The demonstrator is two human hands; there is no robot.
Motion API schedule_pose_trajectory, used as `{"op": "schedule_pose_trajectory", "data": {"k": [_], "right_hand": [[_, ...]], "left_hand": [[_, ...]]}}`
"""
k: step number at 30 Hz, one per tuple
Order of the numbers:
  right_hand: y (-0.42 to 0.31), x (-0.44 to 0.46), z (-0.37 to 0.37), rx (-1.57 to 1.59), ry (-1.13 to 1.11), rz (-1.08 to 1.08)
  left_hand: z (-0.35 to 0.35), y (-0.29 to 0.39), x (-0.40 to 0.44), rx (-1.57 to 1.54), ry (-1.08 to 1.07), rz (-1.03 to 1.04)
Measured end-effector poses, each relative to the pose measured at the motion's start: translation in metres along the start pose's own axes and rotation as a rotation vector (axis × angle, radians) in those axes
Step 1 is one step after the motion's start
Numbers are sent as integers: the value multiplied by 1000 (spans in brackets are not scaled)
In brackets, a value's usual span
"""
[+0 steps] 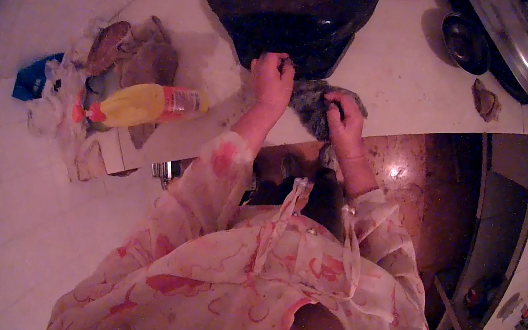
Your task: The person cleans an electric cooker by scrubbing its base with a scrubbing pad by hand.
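A large black appliance with a rounded, glossy top (291,0) stands on the pale counter in front of me. My left hand (271,81) is at its front edge, fingers curled in against the black rim; the fingertips are partly hidden. A dark grey cloth (311,111) lies bunched just right of that hand, by the appliance's front corner. My right hand (347,124) has its fingers closed on the cloth's right part.
On the left lie a yellow squeeze bottle with a red cap (140,106), crumpled brown cloths (149,56) and a blue packet (32,78). At the right are a small black pan (467,44), a large metal lid (521,48) and a brown scrap (485,102). Open shelving (505,200) sits below the counter.
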State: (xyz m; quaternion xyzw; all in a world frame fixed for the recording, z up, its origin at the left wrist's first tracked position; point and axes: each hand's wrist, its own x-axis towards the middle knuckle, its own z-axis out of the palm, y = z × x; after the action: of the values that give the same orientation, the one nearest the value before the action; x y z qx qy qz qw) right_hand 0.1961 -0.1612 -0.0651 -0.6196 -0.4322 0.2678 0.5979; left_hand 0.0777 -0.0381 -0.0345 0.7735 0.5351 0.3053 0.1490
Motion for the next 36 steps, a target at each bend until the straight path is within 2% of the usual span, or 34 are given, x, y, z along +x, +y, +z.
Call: {"op": "schedule_pose_trajectory", "data": {"k": [20, 23, 25, 29, 31, 36], "right_hand": [[0, 1, -1, -3, -11, 17], [-1, 1, -2, 11, -14, 24], [-2, 0, -3, 15, -17, 36], [-2, 0, -2, -3, -3, 33], [-4, 1, -1, -8, 3, 30], [-3, 2, -2, -4, 5, 37]], "left_hand": [[0, 5, 4, 116, -56, -87], [1, 0, 3, 68, -26, -55], [0, -2, 1, -130, 19, -115], [4, -10, 3, -260, 34, -140], [-3, 6, 6, -31, -66, -213], [-3, 12, 5, 83, -26, -127]]}}
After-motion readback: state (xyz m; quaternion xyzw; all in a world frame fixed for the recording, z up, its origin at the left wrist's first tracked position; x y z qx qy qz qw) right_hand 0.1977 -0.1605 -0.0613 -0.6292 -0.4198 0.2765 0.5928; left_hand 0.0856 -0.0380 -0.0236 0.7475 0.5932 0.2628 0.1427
